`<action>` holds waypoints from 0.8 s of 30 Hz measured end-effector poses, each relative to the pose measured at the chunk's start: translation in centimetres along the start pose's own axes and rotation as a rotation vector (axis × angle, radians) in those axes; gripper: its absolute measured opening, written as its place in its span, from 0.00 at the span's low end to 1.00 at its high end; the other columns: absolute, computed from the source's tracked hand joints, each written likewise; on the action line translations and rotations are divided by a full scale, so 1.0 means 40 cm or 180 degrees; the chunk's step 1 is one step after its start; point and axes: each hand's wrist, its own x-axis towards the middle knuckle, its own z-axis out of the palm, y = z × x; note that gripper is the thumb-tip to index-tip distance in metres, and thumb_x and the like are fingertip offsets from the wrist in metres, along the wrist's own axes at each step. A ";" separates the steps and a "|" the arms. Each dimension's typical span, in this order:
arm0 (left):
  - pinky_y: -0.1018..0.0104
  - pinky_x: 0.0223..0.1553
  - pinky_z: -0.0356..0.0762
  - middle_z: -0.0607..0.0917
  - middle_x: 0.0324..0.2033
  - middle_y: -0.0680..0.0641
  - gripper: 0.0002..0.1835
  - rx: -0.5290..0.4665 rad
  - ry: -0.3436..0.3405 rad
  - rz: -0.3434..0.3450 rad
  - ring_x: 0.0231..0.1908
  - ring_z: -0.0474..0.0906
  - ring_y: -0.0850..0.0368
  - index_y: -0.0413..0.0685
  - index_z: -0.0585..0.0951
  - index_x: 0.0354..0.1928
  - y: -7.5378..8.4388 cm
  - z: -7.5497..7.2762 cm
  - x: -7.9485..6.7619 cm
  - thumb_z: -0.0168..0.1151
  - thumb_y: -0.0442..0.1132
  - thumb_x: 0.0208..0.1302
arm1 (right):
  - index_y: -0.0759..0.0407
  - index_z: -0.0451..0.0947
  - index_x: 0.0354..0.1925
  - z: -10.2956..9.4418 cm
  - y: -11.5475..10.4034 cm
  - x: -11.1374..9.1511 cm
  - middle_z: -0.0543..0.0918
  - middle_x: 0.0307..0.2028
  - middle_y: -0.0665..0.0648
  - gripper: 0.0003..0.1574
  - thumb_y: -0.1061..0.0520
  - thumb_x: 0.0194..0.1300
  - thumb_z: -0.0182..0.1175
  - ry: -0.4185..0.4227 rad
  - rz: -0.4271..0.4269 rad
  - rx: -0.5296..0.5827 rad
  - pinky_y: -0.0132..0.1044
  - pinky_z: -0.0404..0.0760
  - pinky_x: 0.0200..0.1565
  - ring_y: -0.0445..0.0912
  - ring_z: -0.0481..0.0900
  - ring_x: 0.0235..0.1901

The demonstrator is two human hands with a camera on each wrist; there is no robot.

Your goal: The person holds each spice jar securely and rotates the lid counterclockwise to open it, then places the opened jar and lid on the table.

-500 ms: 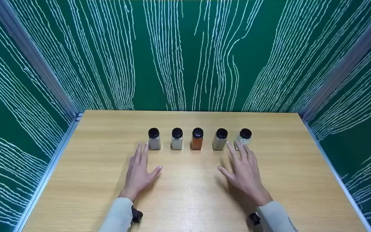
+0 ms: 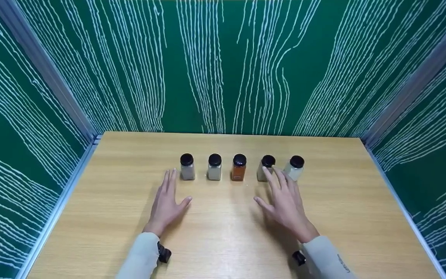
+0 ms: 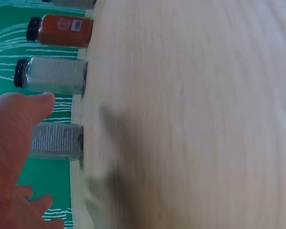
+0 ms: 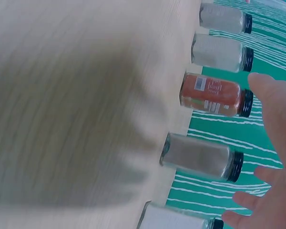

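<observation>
Several spice jars with black lids stand upright in a row across the table. The leftmost grey jar is nearest my left hand, whose fingers are spread just beside and in front of it. Right of that come a pale jar and an orange-red jar. My right hand hovers with spread fingers before the grey-brown jar and the rightmost whitish jar, its fingertips overlapping both in the head view. Neither hand holds anything.
The jars stand on a light wooden table, toward its back edge. Green panels with white wavy lines rise behind and at both sides, joined by grey corner posts. Each wrist wears a small black device.
My right hand has moved left, from in front of the rightmost jar toward the grey-brown one. The left hand has barely moved, and the jars keep their places.
</observation>
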 end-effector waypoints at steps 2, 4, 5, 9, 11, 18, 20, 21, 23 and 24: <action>0.42 0.72 0.56 0.45 0.81 0.39 0.58 -0.0054 0.0009 0.0000 0.77 0.51 0.36 0.49 0.46 0.83 -0.003 -0.003 0.004 0.75 0.46 0.61 | 0.46 0.54 0.80 0.004 -0.006 0.005 0.61 0.76 0.64 0.61 0.36 0.59 0.73 0.0025 -0.0051 0.0024 0.68 0.64 0.65 0.69 0.64 0.69; 0.42 0.71 0.59 0.46 0.81 0.38 0.58 -0.0114 0.0023 0.0009 0.77 0.51 0.35 0.49 0.46 0.82 -0.006 -0.007 0.010 0.76 0.43 0.60 | 0.48 0.55 0.80 0.007 -0.013 0.010 0.62 0.75 0.64 0.60 0.39 0.59 0.74 0.0067 -0.0129 0.0039 0.67 0.66 0.64 0.68 0.66 0.68; 0.43 0.71 0.61 0.46 0.81 0.38 0.58 -0.0141 0.0031 0.0005 0.76 0.52 0.36 0.49 0.47 0.82 -0.008 -0.009 0.012 0.76 0.41 0.60 | 0.48 0.55 0.80 0.009 -0.016 0.013 0.62 0.75 0.64 0.60 0.39 0.59 0.74 0.0076 -0.0165 0.0033 0.67 0.67 0.63 0.68 0.67 0.67; 0.44 0.71 0.61 0.50 0.80 0.37 0.56 -0.0377 0.0059 -0.0088 0.76 0.54 0.36 0.48 0.48 0.82 -0.014 -0.014 0.022 0.76 0.38 0.60 | 0.50 0.55 0.80 0.012 -0.031 0.022 0.65 0.74 0.65 0.59 0.43 0.61 0.74 0.0058 -0.0248 0.0078 0.63 0.71 0.61 0.65 0.70 0.65; 0.44 0.71 0.62 0.52 0.79 0.37 0.54 -0.0591 0.0079 -0.0209 0.75 0.57 0.36 0.47 0.51 0.81 -0.013 -0.015 0.031 0.76 0.36 0.60 | 0.47 0.53 0.81 0.011 -0.038 0.027 0.65 0.74 0.64 0.58 0.44 0.62 0.73 -0.0013 -0.0215 0.0133 0.62 0.74 0.59 0.65 0.72 0.63; 0.44 0.60 0.74 0.66 0.71 0.34 0.47 -0.1127 0.0144 -0.0640 0.63 0.73 0.37 0.50 0.58 0.76 -0.007 -0.014 0.055 0.75 0.34 0.60 | 0.40 0.52 0.81 0.001 -0.069 0.061 0.66 0.73 0.61 0.56 0.44 0.65 0.71 -0.0265 -0.0109 0.0277 0.59 0.80 0.53 0.62 0.76 0.60; 0.45 0.58 0.75 0.67 0.71 0.36 0.46 -0.1138 0.0142 -0.0689 0.60 0.75 0.39 0.51 0.58 0.76 -0.007 -0.011 0.059 0.75 0.34 0.60 | 0.41 0.53 0.81 -0.002 -0.077 0.071 0.67 0.72 0.60 0.54 0.44 0.66 0.70 -0.0278 -0.0123 0.0287 0.57 0.82 0.50 0.61 0.78 0.58; 0.45 0.58 0.75 0.67 0.72 0.36 0.46 -0.1146 0.0141 -0.0704 0.60 0.75 0.40 0.51 0.59 0.75 -0.008 -0.009 0.061 0.75 0.34 0.60 | 0.42 0.54 0.81 -0.002 -0.081 0.075 0.67 0.72 0.60 0.54 0.44 0.66 0.70 -0.0282 -0.0128 0.0293 0.56 0.82 0.49 0.61 0.78 0.57; 0.47 0.57 0.76 0.66 0.73 0.38 0.46 -0.1182 0.0162 -0.0737 0.58 0.76 0.40 0.51 0.59 0.75 -0.009 -0.006 0.066 0.76 0.33 0.59 | 0.42 0.55 0.80 -0.003 -0.089 0.084 0.68 0.71 0.60 0.53 0.44 0.66 0.70 -0.0298 -0.0128 0.0286 0.56 0.82 0.49 0.61 0.79 0.57; 0.47 0.56 0.76 0.66 0.74 0.39 0.46 -0.1208 0.0172 -0.0745 0.57 0.77 0.40 0.51 0.60 0.74 -0.009 -0.004 0.069 0.76 0.33 0.59 | 0.42 0.55 0.80 -0.004 -0.094 0.088 0.69 0.71 0.60 0.53 0.44 0.66 0.70 -0.0304 -0.0115 0.0293 0.56 0.82 0.49 0.61 0.79 0.57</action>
